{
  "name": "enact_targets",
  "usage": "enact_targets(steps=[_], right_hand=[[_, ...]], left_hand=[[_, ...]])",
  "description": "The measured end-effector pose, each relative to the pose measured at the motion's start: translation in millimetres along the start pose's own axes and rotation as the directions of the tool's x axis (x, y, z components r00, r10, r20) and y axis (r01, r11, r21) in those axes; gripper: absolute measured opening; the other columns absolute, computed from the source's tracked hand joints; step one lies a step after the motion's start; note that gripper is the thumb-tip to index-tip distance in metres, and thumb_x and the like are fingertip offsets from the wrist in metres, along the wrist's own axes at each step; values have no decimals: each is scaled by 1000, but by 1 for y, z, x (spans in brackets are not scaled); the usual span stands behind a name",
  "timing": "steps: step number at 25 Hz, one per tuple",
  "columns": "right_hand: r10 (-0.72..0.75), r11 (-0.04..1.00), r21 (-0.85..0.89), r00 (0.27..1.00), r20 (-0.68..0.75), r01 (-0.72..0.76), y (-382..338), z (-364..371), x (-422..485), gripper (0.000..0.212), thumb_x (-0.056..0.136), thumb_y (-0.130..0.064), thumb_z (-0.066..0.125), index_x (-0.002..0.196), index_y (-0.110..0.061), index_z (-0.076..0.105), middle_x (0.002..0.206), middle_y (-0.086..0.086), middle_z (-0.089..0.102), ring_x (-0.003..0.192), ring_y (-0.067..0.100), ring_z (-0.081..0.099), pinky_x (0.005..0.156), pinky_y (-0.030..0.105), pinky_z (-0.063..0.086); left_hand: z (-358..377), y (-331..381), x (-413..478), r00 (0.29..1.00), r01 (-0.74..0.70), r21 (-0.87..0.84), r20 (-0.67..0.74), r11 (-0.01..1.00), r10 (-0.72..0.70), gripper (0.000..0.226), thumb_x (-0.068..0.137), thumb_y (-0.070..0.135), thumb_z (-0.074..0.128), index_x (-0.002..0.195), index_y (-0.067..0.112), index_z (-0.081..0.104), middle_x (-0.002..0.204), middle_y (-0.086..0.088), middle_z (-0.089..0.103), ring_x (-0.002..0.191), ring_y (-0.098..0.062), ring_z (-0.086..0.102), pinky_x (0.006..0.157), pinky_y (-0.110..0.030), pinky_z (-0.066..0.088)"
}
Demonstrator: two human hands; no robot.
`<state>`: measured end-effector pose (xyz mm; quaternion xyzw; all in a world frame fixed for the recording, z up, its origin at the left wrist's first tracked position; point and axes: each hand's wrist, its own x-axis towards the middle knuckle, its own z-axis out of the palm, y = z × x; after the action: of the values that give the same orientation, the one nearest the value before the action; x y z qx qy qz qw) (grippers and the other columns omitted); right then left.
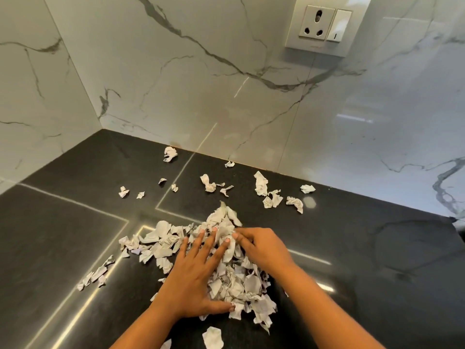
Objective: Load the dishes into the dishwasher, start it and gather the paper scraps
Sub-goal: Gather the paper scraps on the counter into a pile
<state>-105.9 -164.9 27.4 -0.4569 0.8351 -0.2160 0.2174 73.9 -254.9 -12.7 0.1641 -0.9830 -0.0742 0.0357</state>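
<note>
Head view looked straight down at it, so here's what I saw. The left hand [192,280] lay flat with its fingers straight and spread, palm pressing on the near-left side of the main pile of paper scraps [239,280], thumb along the pile's front edge. It wasn't gripping anything. The right hand [263,249] sat against the far-right side of the same pile, fingers bent and tucked into the top of the heap. Honestly couldn't tell whether it had hold of any pieces or was just cupped against them. The two sets of fingertips nearly met over the crest.

Count-wise: two hands, one big heap between them, spilling off to the left. Beyond it, roughly a dozen stray scraps [261,183] lay scattered toward the back wall, well apart from the hands. A short trail of bits [95,273] lay out to the left, and two single pieces [212,337] sat right at the near edge between the forearms.

All of it was on a glossy black countertop [364,248] in a corner of white marble wall [176,84]. A socket [317,22] with a switch [338,25] beside it was up on the wall.
</note>
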Motion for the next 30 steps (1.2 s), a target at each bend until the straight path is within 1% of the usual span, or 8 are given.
enact_targets(steps=[3, 5, 9, 16, 19, 22, 26, 30], right_hand=[[43, 999, 11, 965, -257, -41, 1, -18, 10, 29, 90, -46, 52, 98, -25, 71, 87, -5, 71, 81, 13, 63, 74, 32, 52], [91, 993, -27, 900, -426, -113, 25, -34, 36, 29, 89, -39, 56, 108, -22, 67, 112, 2, 66, 103, 19, 58, 90, 37, 48], [280, 928, -194, 938, -202, -319, 65, -47, 74, 47, 92, -41, 50, 136, -25, 44, 152, 12, 27, 139, 36, 20, 111, 50, 26], [33, 973, -205, 941, -338, -107, 28, -25, 62, 35, 84, -54, 55, 103, -27, 67, 108, -5, 66, 101, 20, 59, 79, 35, 50], [165, 946, -187, 890, -425, -265, 61, -52, 94, 54, 82, -55, 58, 124, -20, 57, 137, 8, 49, 126, 30, 43, 98, 44, 42], [330, 903, -185, 902, -279, -388, 97, -68, 114, 66, 86, -54, 53, 141, -19, 39, 151, 17, 25, 140, 34, 19, 112, 49, 25], [200, 970, -90, 950, -239, -226, 90, -35, 102, 62, 91, -50, 46, 143, -17, 35, 153, 15, 22, 142, 29, 18, 115, 43, 21], [-134, 991, -69, 938, -320, 118, 59, 7, 57, 42, 95, -37, 46, 129, -13, 54, 132, 5, 55, 125, 18, 45, 106, 32, 35]], left_hand=[[0, -2, 1, 1000, -2, -7, 1, 1000, 2, 118, 59, 95, 35, 151, 27, 4, 159, -4, 2, 146, -28, 2, 110, -54, 6], [1, -2, 1, 1000, -6, -5, 5, 1000, 6, 118, 59, 95, 34, 151, 26, 5, 159, -4, 3, 146, -27, 2, 110, -53, 6], [0, 0, 1, 1000, -11, -1, 18, 1000, 11, 118, 60, 95, 34, 151, 23, 12, 158, -5, 11, 145, -25, 9, 108, -51, 12], [-1, -1, 5, 1000, -5, -6, 0, 1000, 5, 115, 61, 94, 34, 151, 24, 13, 158, -5, 12, 145, -23, 10, 109, -50, 11], [-1, -1, 4, 1000, 2, -15, 4, 1000, -2, 115, 61, 93, 35, 151, 24, 13, 158, -5, 14, 145, -22, 10, 109, -50, 12], [-1, 0, 7, 1000, 3, -11, 8, 1000, -3, 115, 62, 93, 35, 151, 24, 11, 158, -4, 13, 145, -22, 8, 108, -49, 13], [-1, -1, 9, 1000, 11, -8, 10, 1000, -11, 114, 63, 93, 35, 151, 25, 8, 158, -4, 11, 145, -21, 5, 110, -47, 10], [1, -2, 8, 999, 23, -25, 23, 999, -23, 113, 62, 93, 35, 150, 30, 0, 159, -1, 6, 146, -21, 2, 112, -47, 4]])
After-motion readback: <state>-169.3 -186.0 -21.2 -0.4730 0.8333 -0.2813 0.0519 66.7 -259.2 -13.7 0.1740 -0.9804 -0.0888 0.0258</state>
